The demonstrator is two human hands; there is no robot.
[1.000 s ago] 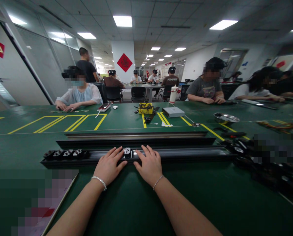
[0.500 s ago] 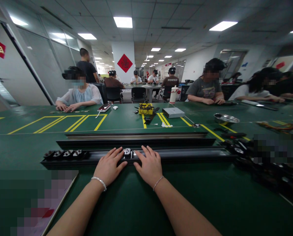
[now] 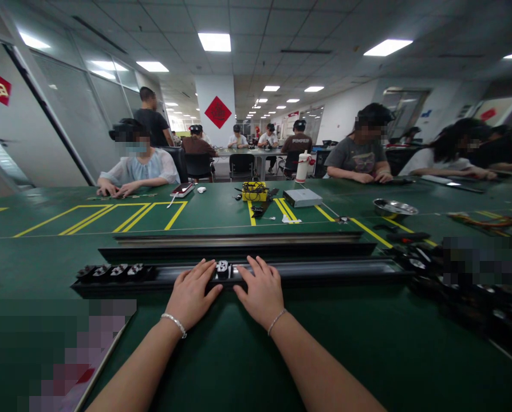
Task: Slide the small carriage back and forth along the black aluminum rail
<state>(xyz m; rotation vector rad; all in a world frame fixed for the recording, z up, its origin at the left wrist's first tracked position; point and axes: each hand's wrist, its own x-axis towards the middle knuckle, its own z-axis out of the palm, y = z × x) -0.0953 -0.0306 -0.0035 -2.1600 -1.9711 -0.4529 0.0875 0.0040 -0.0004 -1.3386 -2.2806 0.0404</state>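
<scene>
We're resting L hand (image 3: 190,296) & R hand (image 3: 262,294), fingers apart, on black channel rail (image 3: 333,272); sideways slip's risking knocking b/w module (image 3: 222,268).

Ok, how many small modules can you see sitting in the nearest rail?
5: four modules in a row at the left end of the rail, and a fifth module between the left hand and right hand. Fingers could hide more.

A chunky silvery bracelet (image 3: 174,321) circles the left wrist (image 3: 179,312), a finer bracelet (image 3: 275,321) the right wrist (image 3: 271,312).
</scene>
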